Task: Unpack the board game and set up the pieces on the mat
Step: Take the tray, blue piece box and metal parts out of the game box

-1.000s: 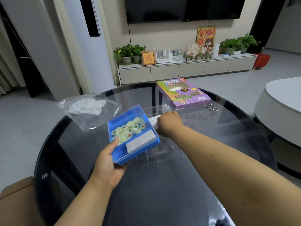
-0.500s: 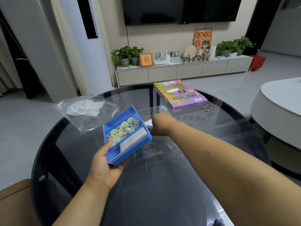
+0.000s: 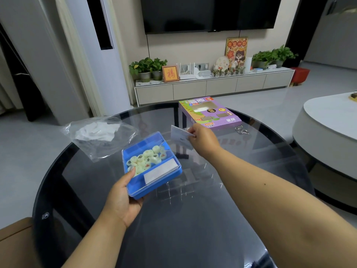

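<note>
Got the blue box (image 3: 152, 167) sitting in my left hand (image 3: 123, 198), fingers wrapped under its near corner and thumb up on the rim, held a bit tilted above the glass worktop (image 3: 193, 229). The pale round game pieces (image 3: 146, 160) are heaped in the far half of it, a white strip in the near half. My right hand (image 3: 202, 139) is out past the box's far right corner, pinched shut on a small white card (image 3: 180, 137) lifted off the glass. The purple game carton (image 3: 209, 113) lies flat just beyond that hand, and a crumpled clear plastic bag (image 3: 100, 135) sits left of the box.
</note>
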